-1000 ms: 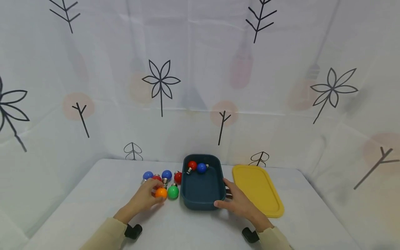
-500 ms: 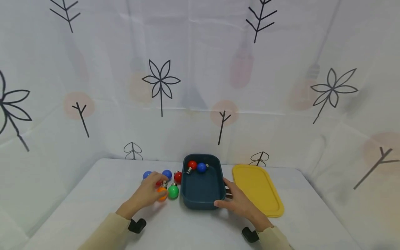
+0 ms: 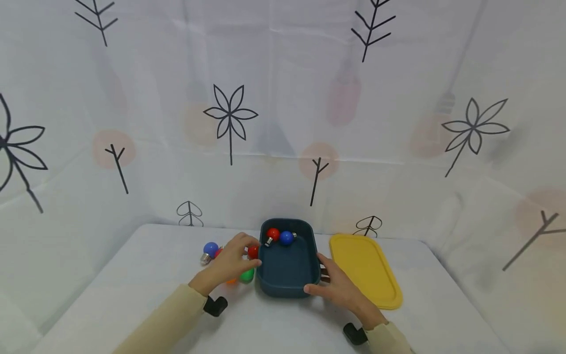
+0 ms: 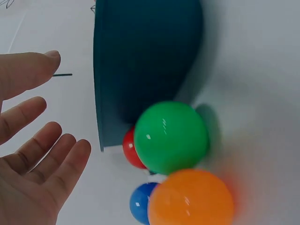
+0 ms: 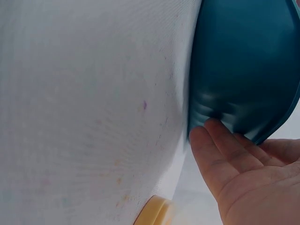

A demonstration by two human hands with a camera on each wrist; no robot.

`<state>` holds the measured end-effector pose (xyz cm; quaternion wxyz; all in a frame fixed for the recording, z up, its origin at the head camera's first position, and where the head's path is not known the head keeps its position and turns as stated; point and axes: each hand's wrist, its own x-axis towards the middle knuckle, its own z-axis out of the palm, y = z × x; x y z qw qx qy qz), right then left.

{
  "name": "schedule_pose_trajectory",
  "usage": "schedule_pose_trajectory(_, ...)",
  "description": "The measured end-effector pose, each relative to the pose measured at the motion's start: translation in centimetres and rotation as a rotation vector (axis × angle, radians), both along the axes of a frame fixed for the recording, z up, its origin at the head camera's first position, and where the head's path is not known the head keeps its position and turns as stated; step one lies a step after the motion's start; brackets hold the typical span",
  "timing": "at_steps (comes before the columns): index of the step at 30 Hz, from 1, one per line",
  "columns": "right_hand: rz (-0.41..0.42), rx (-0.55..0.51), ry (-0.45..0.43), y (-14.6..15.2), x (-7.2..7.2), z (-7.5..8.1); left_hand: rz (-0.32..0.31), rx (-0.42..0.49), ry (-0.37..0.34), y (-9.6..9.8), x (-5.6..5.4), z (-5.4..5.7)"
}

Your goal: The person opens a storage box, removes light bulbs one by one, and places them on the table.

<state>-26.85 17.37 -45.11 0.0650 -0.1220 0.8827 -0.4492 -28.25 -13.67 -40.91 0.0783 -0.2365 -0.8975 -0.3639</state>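
My left hand [image 3: 229,261] hovers above several colored bulbs, just left of a dark teal box [image 3: 288,270]. Its fingers are spread with nothing between them in the left wrist view. Below and beside it lie a green bulb [image 4: 171,136], an orange bulb [image 4: 191,199], a red bulb [image 3: 253,252] and a blue bulb [image 3: 211,249], some partly hidden by the hand. Inside the box sit another red bulb [image 3: 273,234] and another blue bulb [image 3: 287,238]. My right hand [image 3: 338,285] rests nearly straight fingers against the box's right wall [image 5: 243,65], thumb near its front corner.
A yellow lid-like panel [image 3: 367,270] lies flat on the white table [image 3: 283,324], right of the box and behind the right hand. A white patterned cloth [image 3: 274,187] hangs behind the table.
My left hand has moved right, from around the orange bulb to beside the box's left rim, with nothing in it. The box and right hand stay in place.
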Motion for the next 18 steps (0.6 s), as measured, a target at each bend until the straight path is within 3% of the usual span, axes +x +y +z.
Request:
schedule_pose_trajectory(5, -0.006, 0.001, -0.004, 0.1, -0.1, -0.2, -0.033, -0.023, 0.013, 1.6, -0.9, 0.6)
schedule_pose_trajectory(18, 0.033, -0.021, 0.007, 0.1, -0.1, -0.2, -0.102, -0.135, -0.057, 3.7, -4.4, 1.1)
